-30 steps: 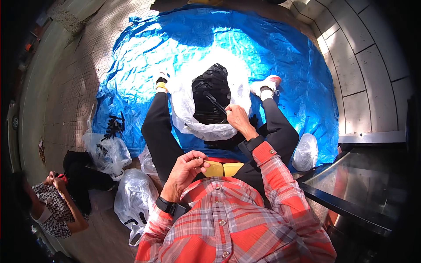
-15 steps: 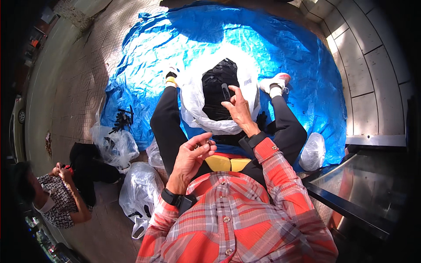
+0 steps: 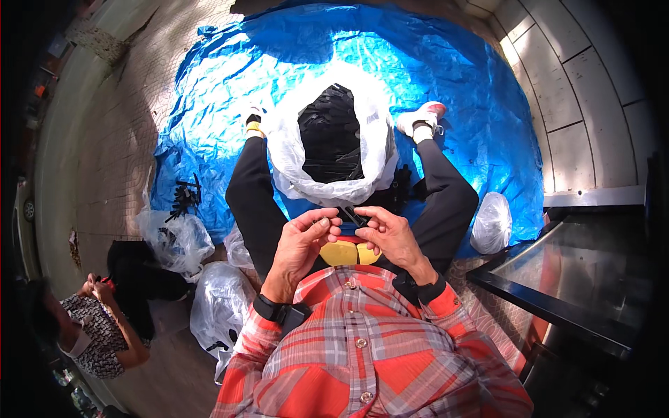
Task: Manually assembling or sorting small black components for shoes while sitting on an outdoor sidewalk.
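My right hand (image 3: pixel 391 238) pinches a small flat black strip (image 3: pixel 355 219) between thumb and fingers, in front of my waist. Close beside it, my left hand (image 3: pixel 301 244) is closed with thumb against fingers; what it holds is too small and hidden to name. The two hands' fingertips nearly meet at the strip. Just beyond them, between my legs, a white plastic bag (image 3: pixel 284 150) stands wide-mouthed, filled with many similar black strips (image 3: pixel 331 136).
A crumpled blue tarp (image 3: pixel 481 132) lies under the bag and my feet. Black pieces (image 3: pixel 185 200) lie at its left, near clear plastic bags (image 3: pixel 219 306). A tied white bag (image 3: pixel 492 224) and a dark-framed glass case (image 3: pixel 557 279) are at right. Another person (image 3: pixel 97 320) sits at left.
My right hand has come back from over the white bag with the black strip, down to my left hand. The view has shifted slightly.
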Demonstrator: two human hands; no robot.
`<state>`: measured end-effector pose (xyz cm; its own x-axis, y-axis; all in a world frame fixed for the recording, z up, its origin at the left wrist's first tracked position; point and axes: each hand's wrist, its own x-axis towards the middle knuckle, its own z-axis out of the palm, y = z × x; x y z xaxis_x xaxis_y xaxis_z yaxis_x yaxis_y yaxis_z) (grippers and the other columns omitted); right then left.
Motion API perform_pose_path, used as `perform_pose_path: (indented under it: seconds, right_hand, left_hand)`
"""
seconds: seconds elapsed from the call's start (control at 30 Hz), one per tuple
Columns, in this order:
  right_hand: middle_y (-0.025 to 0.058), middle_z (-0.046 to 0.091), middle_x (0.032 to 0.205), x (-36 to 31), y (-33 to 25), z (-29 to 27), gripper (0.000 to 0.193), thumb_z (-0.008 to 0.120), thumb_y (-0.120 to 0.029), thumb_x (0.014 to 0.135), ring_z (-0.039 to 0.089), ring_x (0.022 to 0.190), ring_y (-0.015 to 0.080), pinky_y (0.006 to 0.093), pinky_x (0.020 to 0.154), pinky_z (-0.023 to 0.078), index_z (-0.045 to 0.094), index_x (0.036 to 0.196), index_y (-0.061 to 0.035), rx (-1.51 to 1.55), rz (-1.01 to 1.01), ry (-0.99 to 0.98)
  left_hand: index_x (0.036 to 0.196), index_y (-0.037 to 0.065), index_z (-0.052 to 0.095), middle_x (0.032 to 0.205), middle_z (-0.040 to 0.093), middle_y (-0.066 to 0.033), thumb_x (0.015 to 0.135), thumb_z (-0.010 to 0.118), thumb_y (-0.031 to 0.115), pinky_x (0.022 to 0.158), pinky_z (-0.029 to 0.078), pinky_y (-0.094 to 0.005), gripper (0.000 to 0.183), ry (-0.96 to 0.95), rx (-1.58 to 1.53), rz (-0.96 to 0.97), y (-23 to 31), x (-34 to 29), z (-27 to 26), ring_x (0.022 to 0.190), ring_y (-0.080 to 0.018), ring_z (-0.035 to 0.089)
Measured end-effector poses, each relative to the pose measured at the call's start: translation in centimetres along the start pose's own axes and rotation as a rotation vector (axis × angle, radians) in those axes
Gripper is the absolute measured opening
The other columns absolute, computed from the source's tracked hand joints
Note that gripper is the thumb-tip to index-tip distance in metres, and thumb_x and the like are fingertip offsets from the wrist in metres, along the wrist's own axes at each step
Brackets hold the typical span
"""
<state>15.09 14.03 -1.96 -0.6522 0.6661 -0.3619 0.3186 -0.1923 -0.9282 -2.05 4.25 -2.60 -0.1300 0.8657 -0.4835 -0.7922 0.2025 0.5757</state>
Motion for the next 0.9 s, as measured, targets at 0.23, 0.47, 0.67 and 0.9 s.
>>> perform_pose_path:
  seconds: [0.23, 0.47, 0.67, 0.9]
  right_hand:
    - [-0.0004, 0.054, 0.063, -0.3, 0.0, -0.1, 0.033, 0.065, -0.006, 0.079, 0.051, 0.051, 0.0037, 0.0168, 0.042, 0.04, 0.055, 0.11, -0.0006, 0.173, 0.069, -0.105]
    - [-0.0019, 0.053, 0.06, -0.8, 0.1, 0.4, 0.026, 0.064, -0.01, 0.082, 0.047, 0.048, 0.0022, 0.0169, 0.043, 0.035, 0.06, 0.106, -0.0008, 0.178, 0.067, -0.267]
    - [-0.0027, 0.053, 0.061, -0.9, -0.4, 0.7, 0.028, 0.064, -0.011, 0.082, 0.046, 0.047, 0.0015, 0.0166, 0.042, 0.034, 0.059, 0.106, 0.0006, 0.203, 0.125, -0.29]
    - [-0.0018, 0.055, 0.062, -0.7, -0.3, 0.3, 0.028, 0.064, -0.011, 0.082, 0.047, 0.047, 0.0012, 0.0161, 0.041, 0.033, 0.059, 0.106, 0.0006, 0.192, 0.081, -0.296]
  left_hand:
    - [0.097, -0.002, 0.057, 0.084, 0.063, -0.0129, 0.086, 0.057, 0.009, 0.053, 0.047, -0.0216, 0.016, 0.02, 0.093, 0.019, -0.3, -0.4, -0.6, 0.063, -0.0124, 0.059]
    - [0.092, 0.0, 0.058, 0.069, 0.059, -0.0086, 0.088, 0.056, 0.014, 0.041, 0.039, -0.0183, 0.015, 0.081, 0.135, -0.004, -0.5, -0.9, 0.0, 0.05, -0.01, 0.053]
    - [0.096, -0.003, 0.058, 0.062, 0.054, -0.0056, 0.089, 0.055, 0.019, 0.04, 0.032, -0.0171, 0.024, 0.072, 0.108, -0.018, -0.4, -1.3, -0.2, 0.044, -0.0074, 0.044]
    - [0.111, -0.006, 0.055, 0.076, 0.061, -0.0092, 0.083, 0.061, 0.009, 0.046, 0.041, -0.0173, 0.032, 0.011, 0.104, 0.022, 0.1, -2.3, -0.6, 0.051, -0.0078, 0.05]
